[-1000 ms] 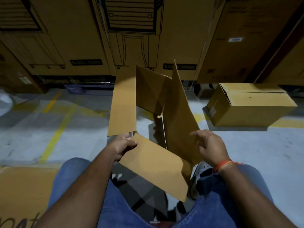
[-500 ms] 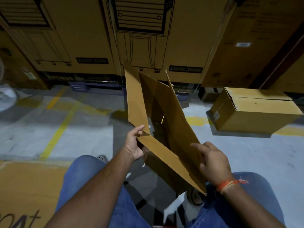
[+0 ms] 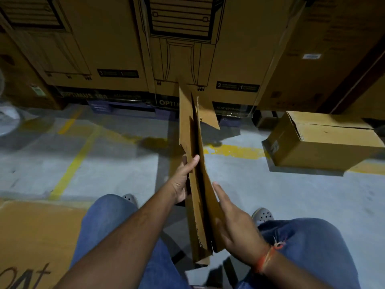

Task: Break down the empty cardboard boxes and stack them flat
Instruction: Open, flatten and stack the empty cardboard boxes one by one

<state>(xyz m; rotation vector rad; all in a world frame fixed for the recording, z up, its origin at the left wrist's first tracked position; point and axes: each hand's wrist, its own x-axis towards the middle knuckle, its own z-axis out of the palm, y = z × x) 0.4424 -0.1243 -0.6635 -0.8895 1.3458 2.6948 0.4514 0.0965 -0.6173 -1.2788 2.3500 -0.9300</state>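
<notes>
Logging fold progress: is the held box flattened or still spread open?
Nearly flattened: the box's panels lie close together, edge-on, between left hand and right hand.

A grey concrete floor (image 3: 116, 163) with worn yellow painted lines (image 3: 71, 163) carries everything; at three o'clock a closed cardboard box (image 3: 325, 140) sits on it; at eight o'clock lies a flat cardboard sheet (image 3: 35, 236) with black lettering; along twelve o'clock large printed cartons (image 3: 183, 49) stand in a row; two grey perforated shoes (image 3: 263, 214) rest near six o'clock.
</notes>
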